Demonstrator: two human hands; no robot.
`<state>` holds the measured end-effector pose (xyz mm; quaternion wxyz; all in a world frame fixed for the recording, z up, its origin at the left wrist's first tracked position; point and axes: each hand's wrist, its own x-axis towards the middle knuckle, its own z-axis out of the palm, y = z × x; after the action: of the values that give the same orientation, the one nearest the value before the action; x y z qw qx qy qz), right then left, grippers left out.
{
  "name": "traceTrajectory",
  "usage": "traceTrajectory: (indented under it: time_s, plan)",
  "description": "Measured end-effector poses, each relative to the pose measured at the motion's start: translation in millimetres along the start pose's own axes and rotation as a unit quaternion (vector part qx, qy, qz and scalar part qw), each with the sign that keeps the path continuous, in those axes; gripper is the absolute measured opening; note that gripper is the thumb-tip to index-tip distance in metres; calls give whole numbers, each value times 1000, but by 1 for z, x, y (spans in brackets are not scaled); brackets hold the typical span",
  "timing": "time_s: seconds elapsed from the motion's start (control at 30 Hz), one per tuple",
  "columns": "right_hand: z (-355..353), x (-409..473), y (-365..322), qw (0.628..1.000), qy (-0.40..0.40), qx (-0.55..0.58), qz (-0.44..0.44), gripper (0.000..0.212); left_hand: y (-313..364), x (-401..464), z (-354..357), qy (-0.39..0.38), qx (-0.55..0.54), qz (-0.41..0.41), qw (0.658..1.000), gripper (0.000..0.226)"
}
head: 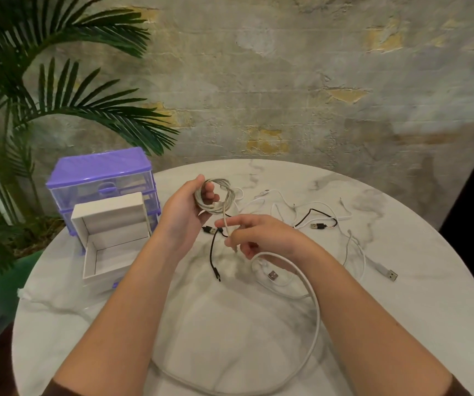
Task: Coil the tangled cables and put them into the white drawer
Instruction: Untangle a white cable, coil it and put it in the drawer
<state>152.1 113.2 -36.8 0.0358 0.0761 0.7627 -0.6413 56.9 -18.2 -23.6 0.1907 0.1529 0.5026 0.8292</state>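
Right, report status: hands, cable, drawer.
Left hand holds grey coil. Right hand pinches its tail. White drawer open. Loose cables on table.

Glossy marble-look table [258, 324], translucent purple plastic organizer [101, 178] (ribbed top), seemingly braided coiled cable [215, 197]

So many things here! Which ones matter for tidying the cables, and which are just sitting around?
Part of the job:
- coiled cable held in the left hand
- right hand pinching its loose end
- loose cables on the table
- open white drawer

Just lying about:
- purple drawer unit
- palm plant
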Motion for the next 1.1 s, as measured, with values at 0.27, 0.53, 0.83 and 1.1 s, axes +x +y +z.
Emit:
traceTrajectory:
  time_s: [0.27,0.53,0.83,1.1]
  plan:
    - [-6,1,-3,978,20,206,-14,26,-1,-4,0,14,112,-48,992,33]
    - [-7,4,0,985,52,163,-25,29,-3,-2,-2,32,153,-38,987,32]
    - [-6,6,4,988,139,21,-60,7,-12,-1,1,0,137,-28,990,33]
    - [-9,7,4,979,120,161,-37,15,-13,-3,1,-28,105,-49,993,34]
